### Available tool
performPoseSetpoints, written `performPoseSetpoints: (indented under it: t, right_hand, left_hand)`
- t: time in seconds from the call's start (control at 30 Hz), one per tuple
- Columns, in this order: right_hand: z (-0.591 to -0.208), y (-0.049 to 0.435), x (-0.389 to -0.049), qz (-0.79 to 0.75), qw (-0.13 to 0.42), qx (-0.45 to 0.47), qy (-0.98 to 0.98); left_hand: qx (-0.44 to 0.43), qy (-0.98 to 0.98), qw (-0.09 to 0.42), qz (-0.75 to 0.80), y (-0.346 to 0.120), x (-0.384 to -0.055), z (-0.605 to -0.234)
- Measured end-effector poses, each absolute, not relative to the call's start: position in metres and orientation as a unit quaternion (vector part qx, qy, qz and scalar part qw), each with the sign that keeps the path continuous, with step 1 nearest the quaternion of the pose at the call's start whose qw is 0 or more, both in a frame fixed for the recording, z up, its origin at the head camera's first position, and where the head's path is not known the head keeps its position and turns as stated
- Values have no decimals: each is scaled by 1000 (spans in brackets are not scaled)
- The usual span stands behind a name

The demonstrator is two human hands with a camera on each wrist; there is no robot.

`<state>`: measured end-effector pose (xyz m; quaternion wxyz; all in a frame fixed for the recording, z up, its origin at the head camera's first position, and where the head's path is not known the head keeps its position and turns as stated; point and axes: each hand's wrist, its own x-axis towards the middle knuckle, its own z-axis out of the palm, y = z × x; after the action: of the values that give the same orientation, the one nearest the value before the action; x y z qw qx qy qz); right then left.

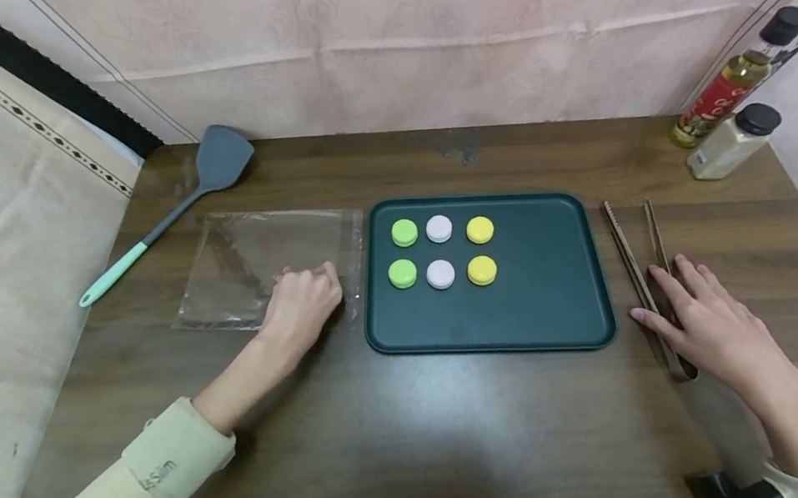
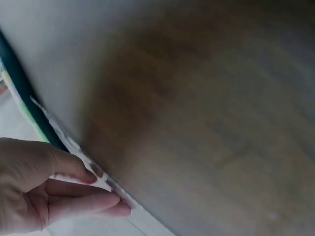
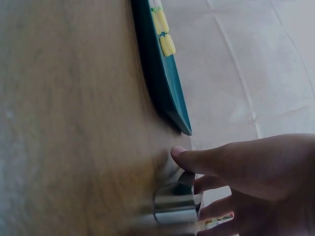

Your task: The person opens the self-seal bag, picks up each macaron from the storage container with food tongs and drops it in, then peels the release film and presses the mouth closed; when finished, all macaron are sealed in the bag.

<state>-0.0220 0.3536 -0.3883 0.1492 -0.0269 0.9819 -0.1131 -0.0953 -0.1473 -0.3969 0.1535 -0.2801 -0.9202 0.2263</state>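
Observation:
My left hand (image 1: 302,299) is over the right part of a clear plastic bag (image 1: 234,258), fingers curled. In the left wrist view, thumb and fingers (image 2: 106,204) pinch the bag's edge (image 2: 64,135). My right hand (image 1: 715,321) reaches over the metal tongs (image 1: 631,265), which lie with their tips away from me. Its thumb is on their left side and the fingers (image 3: 211,184) are spread across them, not closed round them. Between the hands, a dark green tray (image 1: 542,297) holds macarons in pairs: green (image 1: 402,274), white (image 1: 440,275) and yellow (image 1: 481,270).
A spatula (image 1: 224,158) with a mint handle lies at the back left. At the back right stand an oil bottle (image 1: 720,101) with a red label and a black-capped jar (image 1: 726,149). Cloth (image 1: 373,50) hangs behind the wooden table (image 1: 424,439).

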Motion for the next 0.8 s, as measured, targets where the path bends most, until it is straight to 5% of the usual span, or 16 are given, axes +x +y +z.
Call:
performPoseSetpoints:
  t: [0.23,0.8]
  right_hand:
    - [-391,356,-22,-118,165,-23,979]
    - [-396,354,-22,-127,141,-37,981]
  left_hand:
    - [-226,-963,113,95,-154,-107,-387]
    - [-194,-980,13,49,-151,-121,-391]
